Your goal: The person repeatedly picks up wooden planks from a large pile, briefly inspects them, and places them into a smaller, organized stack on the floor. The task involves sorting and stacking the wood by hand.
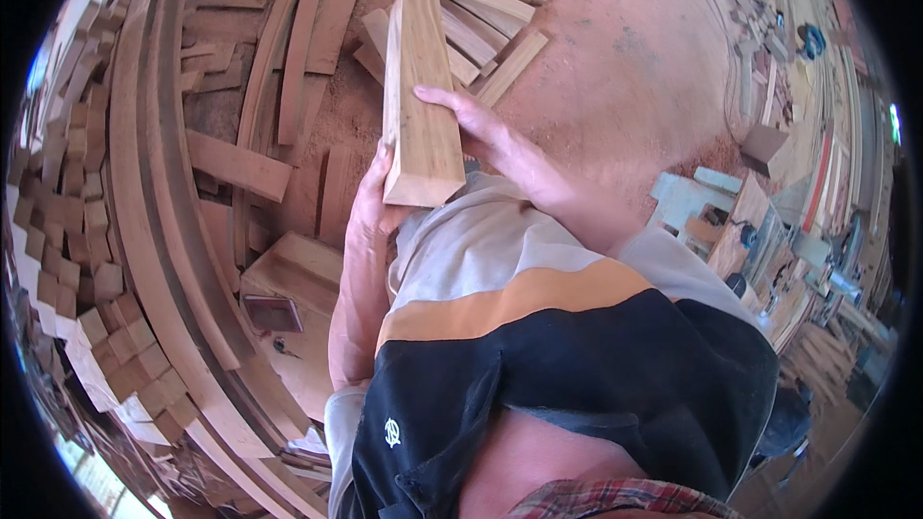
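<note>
A thick, squared wooden beam (423,106) is held up in front of my body, its near end cut off flat and its far end pointing away from me. My left hand (373,187) is closed round the near left edge, partly under the beam. My right hand (471,120) grips it from the right side, the thumb lying on the top face and the other fingers hidden beneath. Behind the beam's far end, several shorter wooden pieces (510,67) lie in a loose heap on the floor.
Long curved-looking planks (159,183) run along my left, beside a stack of square timber ends (72,259). A wooden box-like block (298,264) carries a dark red flat case (273,313). To my right stand a workbench machine (692,202) and scrap wood (817,360). Reddish dusty floor (625,67) lies ahead.
</note>
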A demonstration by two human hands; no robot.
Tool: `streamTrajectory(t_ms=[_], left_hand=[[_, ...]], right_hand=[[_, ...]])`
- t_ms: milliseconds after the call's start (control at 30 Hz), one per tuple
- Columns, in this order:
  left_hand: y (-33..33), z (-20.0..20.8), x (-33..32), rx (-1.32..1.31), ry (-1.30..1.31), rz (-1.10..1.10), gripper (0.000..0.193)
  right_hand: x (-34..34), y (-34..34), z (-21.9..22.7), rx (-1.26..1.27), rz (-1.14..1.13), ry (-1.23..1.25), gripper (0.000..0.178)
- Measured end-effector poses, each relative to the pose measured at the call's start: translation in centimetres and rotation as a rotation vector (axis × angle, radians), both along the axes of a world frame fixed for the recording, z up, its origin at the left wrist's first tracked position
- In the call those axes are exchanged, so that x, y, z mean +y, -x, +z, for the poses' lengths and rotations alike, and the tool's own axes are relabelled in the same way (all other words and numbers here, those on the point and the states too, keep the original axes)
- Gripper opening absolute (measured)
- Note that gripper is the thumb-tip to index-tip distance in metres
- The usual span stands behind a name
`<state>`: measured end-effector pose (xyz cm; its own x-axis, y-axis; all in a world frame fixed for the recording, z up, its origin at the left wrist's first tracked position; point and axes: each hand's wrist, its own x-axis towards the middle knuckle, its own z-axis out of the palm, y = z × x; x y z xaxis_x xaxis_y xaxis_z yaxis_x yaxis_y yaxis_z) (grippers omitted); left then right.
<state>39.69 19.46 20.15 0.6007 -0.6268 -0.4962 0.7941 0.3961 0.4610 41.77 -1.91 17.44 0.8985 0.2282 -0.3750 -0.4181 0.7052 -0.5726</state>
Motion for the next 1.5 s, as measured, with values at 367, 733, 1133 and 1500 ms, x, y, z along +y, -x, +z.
streamTrajectory(t_ms=[367, 733, 1133, 1500], left_hand=[[7.5, -8.1, 13.5, 0.034, -0.882, 0.027, 0.059], [15.7, -15.3, 15.9, 0.177, -0.951, 0.089, 0.043], [16.3, -11.8, 13.0, 0.032, -1.090, 0.170, 0.050], [12.7, 0.9, 30.0, -0.397, -1.663, 0.822, 0.059]], right_hand=[[-14.5, 10.4, -17.3, 0.868, 0.205, 0.327, 0.075], [-18.7, 4.9, -12.5, 0.519, 0.197, 0.966, 0.092], [-6.7, -13.9, -18.8, -0.115, 0.425, 1.541, 0.094], [1.1, -1.1, -26.3, -0.067, 0.841, 1.079, 0.065]])
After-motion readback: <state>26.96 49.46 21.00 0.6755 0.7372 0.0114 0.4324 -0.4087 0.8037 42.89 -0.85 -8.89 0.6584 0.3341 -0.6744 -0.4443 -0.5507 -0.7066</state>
